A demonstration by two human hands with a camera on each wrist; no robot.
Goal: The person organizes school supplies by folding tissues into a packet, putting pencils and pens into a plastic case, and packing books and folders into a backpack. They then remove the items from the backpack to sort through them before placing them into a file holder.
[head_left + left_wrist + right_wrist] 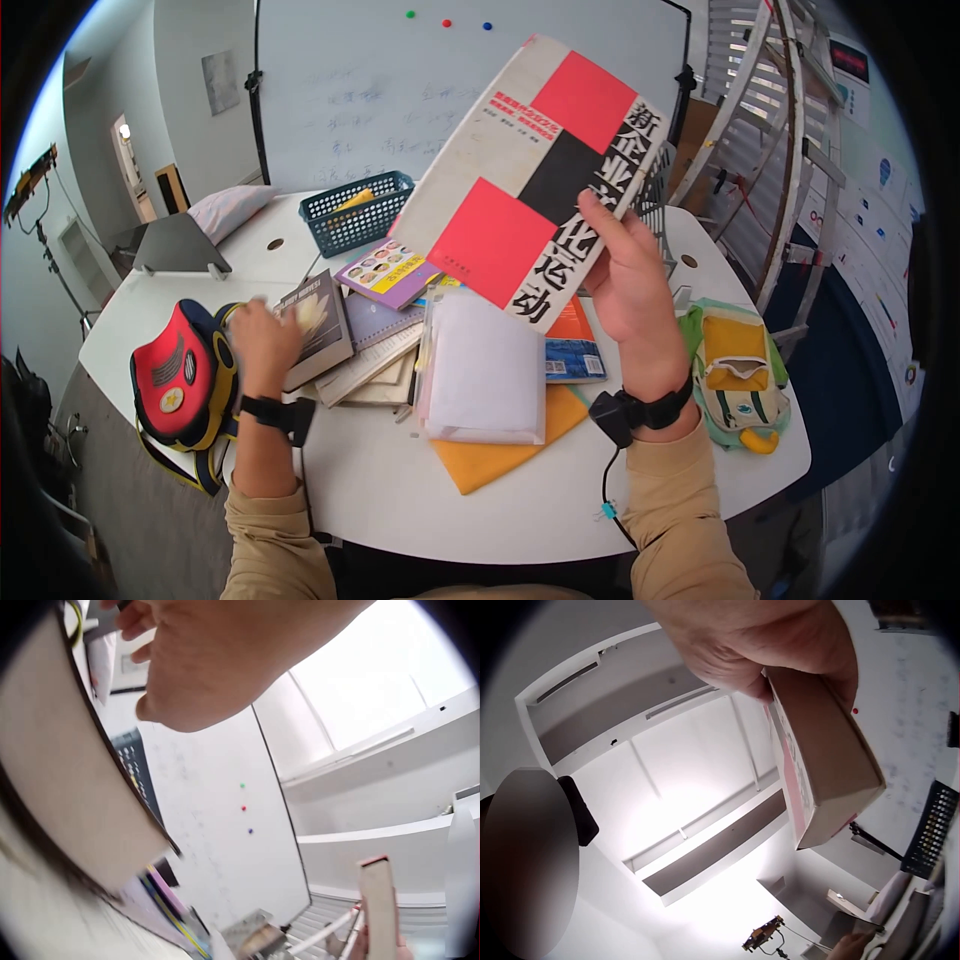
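My right hand (635, 270) grips a thick book (540, 170) by its right edge, thumb on the front cover. Its cover has red, black and pale squares and large black Chinese characters. In the right wrist view the book's page block (825, 750) shows below the palm. My left hand (265, 345), blurred, is beside a thick dark grey book (318, 325) with a pale flower picture, at the left of the pile. The left wrist view shows that hand (210, 660) with loosely bent fingers and nothing in them, near the thick book's pages (75, 750).
A purple book (385, 272), papers in a clear sleeve (485, 370) and a yellow folder (510, 450) lie mid-table. Behind is a teal basket (355, 215). A red backpack (175, 370) stands left, a yellow-green one (738, 370) right. A laptop (180, 245) is at back left.
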